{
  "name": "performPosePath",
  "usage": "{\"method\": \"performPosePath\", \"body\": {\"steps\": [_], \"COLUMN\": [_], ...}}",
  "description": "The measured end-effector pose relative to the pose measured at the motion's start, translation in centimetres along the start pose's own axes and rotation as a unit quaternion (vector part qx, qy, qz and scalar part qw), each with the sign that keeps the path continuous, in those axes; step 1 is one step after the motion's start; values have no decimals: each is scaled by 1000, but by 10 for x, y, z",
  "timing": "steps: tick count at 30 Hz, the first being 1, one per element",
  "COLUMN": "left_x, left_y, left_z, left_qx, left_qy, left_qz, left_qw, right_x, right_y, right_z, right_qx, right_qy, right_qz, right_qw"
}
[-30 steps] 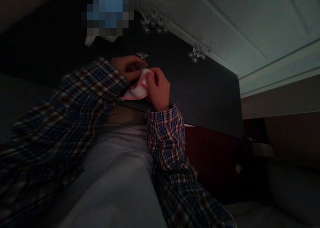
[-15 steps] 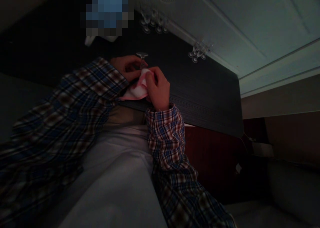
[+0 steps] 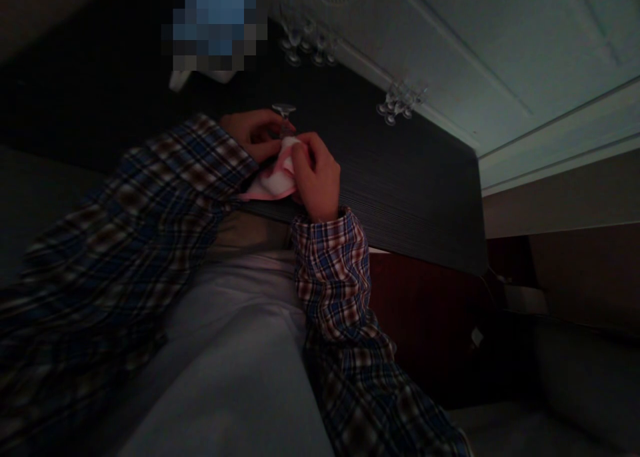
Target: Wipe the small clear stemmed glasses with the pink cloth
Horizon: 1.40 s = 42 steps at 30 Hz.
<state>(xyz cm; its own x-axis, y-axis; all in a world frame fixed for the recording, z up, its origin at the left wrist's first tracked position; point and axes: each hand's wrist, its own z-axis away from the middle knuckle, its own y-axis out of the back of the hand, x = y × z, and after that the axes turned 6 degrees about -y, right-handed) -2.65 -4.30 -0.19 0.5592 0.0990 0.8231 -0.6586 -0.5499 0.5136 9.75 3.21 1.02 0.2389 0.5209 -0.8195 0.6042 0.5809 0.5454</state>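
My left hand is closed round a small stemmed glass, whose clear round foot shows above the fingers. The glass's bowl is hidden by the hands and cloth. A white cloth with pink edging is bunched against the glass and hangs below my left hand. Pinched between thumb and fingers, this cloth is in my right hand, close beside the left. Both hands are over the near edge of a dark wood-grain table.
Several small stemmed glasses stand in a group at the table's far side. Another cluster of glasses is farther right, near a pale panelled wall. A pixelated blue shape covers something at the upper left. The room is dim.
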Motion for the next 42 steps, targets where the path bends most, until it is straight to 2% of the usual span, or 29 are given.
{"method": "performPosePath", "body": {"steps": [11,23,32,42], "left_x": [-5,5,-5,-2], "left_y": [-1,0,1,1], "left_z": [-2,-1,-1,0], "left_qx": [-1,2,-6,-11], "left_qy": [-17,5,-23,2], "left_qz": [19,-3,-21,-19], "left_qw": [1000,1000,999,1000], "right_x": [1,2,3,2], "right_y": [-1,-1,-2,-3], "right_z": [1,0,0,-1], "right_qx": [7,5,8,30], "right_qy": [-3,-6,-1,4], "right_qz": [4,0,6,27], "right_qw": [1000,1000,1000,999]}}
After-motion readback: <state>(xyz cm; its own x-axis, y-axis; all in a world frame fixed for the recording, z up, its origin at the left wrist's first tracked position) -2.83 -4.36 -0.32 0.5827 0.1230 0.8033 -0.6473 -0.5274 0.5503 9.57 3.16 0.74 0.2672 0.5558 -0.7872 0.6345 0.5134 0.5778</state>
